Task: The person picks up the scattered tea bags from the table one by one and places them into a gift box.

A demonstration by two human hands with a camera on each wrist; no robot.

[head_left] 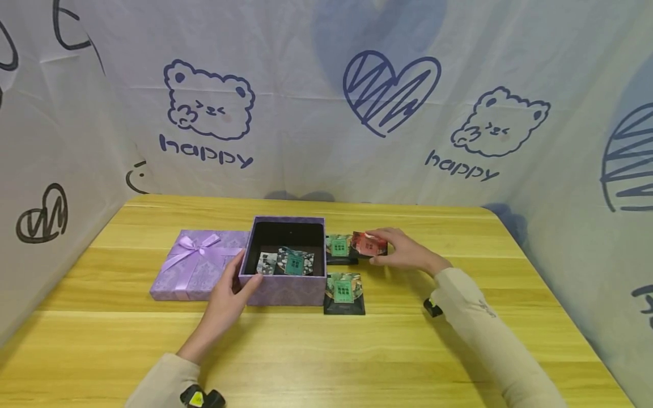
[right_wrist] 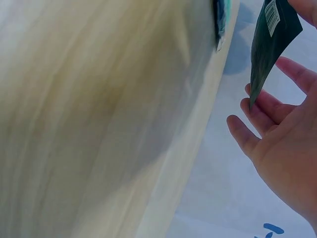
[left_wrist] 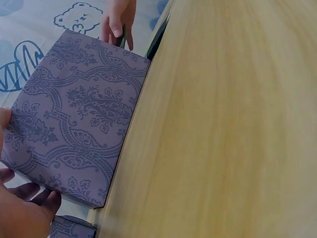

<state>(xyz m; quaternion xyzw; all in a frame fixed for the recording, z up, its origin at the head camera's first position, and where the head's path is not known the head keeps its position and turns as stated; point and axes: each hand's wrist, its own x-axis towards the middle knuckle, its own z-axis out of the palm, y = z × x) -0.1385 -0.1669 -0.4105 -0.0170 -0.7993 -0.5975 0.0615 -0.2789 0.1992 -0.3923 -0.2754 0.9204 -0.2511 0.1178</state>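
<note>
A drawn-on cloth (head_left: 301, 107) hangs behind a wooden table (head_left: 316, 357). The right hand (head_left: 405, 252) pinches a red packet (head_left: 368, 245) by thumb and fingertips, to the right of the purple box (head_left: 285, 290) and close by the upper green packet (head_left: 339, 246); I cannot tell whether the packets touch. The left hand (head_left: 229, 292) grips the box's near left corner, thumb at the front, fingers curled along the side. So light a pinch could let the red packet slip or bend. Too hard a push from the left could shove the box into the lower green packet (head_left: 344, 290).
</note>
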